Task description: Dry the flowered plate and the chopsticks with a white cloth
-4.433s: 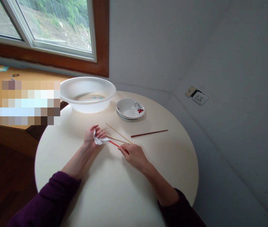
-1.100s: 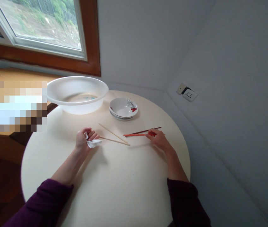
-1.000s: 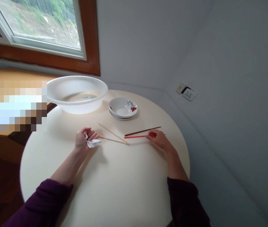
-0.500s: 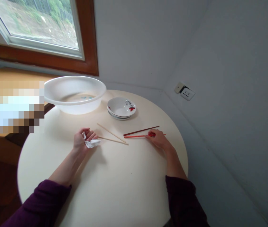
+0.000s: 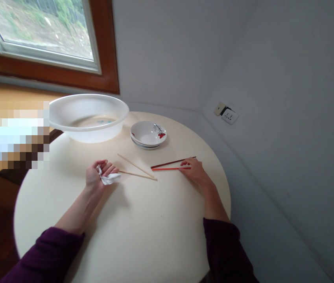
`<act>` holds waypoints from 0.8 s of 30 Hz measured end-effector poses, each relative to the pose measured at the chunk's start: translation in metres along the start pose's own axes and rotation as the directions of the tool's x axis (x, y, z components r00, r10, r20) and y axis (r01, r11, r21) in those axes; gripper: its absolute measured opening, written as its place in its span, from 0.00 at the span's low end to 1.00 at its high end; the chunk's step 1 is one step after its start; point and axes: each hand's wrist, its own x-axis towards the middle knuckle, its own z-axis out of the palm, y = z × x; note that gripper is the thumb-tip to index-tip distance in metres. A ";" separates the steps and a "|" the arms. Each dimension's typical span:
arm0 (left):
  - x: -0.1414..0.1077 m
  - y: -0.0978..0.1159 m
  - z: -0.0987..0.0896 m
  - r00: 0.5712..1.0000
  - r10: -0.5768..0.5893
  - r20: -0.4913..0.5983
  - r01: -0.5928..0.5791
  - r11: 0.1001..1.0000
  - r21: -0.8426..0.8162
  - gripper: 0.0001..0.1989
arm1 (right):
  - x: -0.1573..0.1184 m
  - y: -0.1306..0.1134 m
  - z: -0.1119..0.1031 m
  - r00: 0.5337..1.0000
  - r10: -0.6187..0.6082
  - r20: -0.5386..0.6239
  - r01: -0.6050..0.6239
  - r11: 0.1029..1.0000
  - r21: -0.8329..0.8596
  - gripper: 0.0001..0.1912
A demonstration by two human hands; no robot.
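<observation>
My left hand (image 5: 100,175) is closed around a crumpled white tissue (image 5: 110,178), part of which hangs out below the fingers. Just right of it, two pale wooden chopsticks (image 5: 137,166) lie on the round table (image 5: 143,232), their right ends close together. My right hand (image 5: 194,169) is over the right part of a red chopstick (image 5: 167,169), with thumb and fingertips at it; whether they grip it is hard to tell. A dark brown chopstick (image 5: 169,162) lies behind the red one, the two nearly meeting at their left ends.
A translucent white basin (image 5: 96,135) stands at the back left of the table. Right of it sit stacked white bowls (image 5: 146,135) with a red butterfly pattern. A wooden desk (image 5: 13,90) adjoins at the left, and a wall with a socket (image 5: 229,116) rises at the right.
The view has shifted slightly to the right. My right hand's fingers have opened a little above the red chopstick. My left hand keeps the tissue.
</observation>
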 end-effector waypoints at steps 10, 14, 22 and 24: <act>-0.002 -0.003 0.005 1.000 -0.020 0.000 0.020 1.000 -0.012 0.13 | 0.011 0.005 0.017 0.989 -0.006 -0.148 -0.010 0.994 -0.111 0.06; -0.003 -0.004 0.007 0.999 -0.036 -0.017 0.036 0.999 0.007 0.09 | 0.014 0.001 0.022 0.990 -0.022 -0.139 0.008 0.995 -0.101 0.08; -0.002 -0.004 0.006 0.998 -0.062 -0.017 0.062 0.998 -0.002 0.08 | 0.013 -0.009 0.027 0.990 -0.015 -0.141 0.000 0.995 -0.101 0.12; -0.002 -0.004 0.006 0.998 -0.061 -0.022 0.061 0.998 -0.010 0.08 | 0.014 -0.011 0.028 0.990 -0.024 -0.139 0.011 0.996 -0.091 0.12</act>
